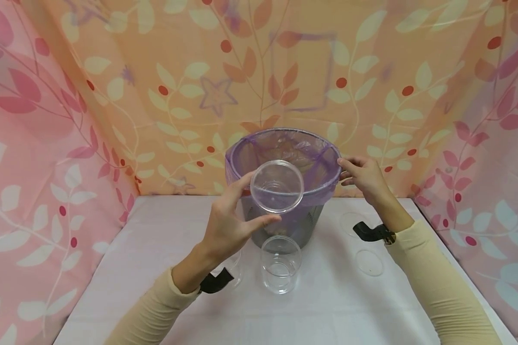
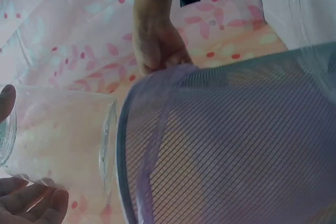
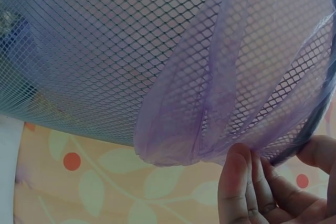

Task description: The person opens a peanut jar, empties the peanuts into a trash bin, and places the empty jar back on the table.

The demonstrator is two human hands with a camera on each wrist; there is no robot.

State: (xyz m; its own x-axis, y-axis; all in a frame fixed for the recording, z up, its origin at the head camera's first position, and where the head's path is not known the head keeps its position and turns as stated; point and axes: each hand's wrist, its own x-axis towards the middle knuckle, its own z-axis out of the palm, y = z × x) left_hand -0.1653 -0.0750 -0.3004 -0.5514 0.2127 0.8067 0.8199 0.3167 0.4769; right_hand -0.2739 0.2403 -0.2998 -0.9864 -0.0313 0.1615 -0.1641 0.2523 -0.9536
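Note:
A grey mesh wastebasket (image 1: 300, 223) lined with a purple bag (image 1: 285, 146) stands at the middle of the white table (image 1: 155, 287). My left hand (image 1: 259, 201) holds a clear plastic cup (image 1: 277, 187) on its side in front of the basket's near rim, mouth toward me. In the left wrist view the cup (image 2: 58, 140) lies beside the basket (image 2: 226, 145). My right hand (image 1: 347, 172) pinches the basket's right rim over the bag. The right wrist view shows its fingers (image 3: 247, 187) at the folded bag edge (image 3: 252, 77).
A second clear cup (image 1: 280, 263) stands upright in front of the basket. Another clear cup (image 1: 234, 269) is partly hidden behind my left wrist. Two clear lids (image 1: 369, 262) (image 1: 349, 223) lie flat at the right. Leaf-patterned cloth walls (image 1: 47, 143) close in three sides.

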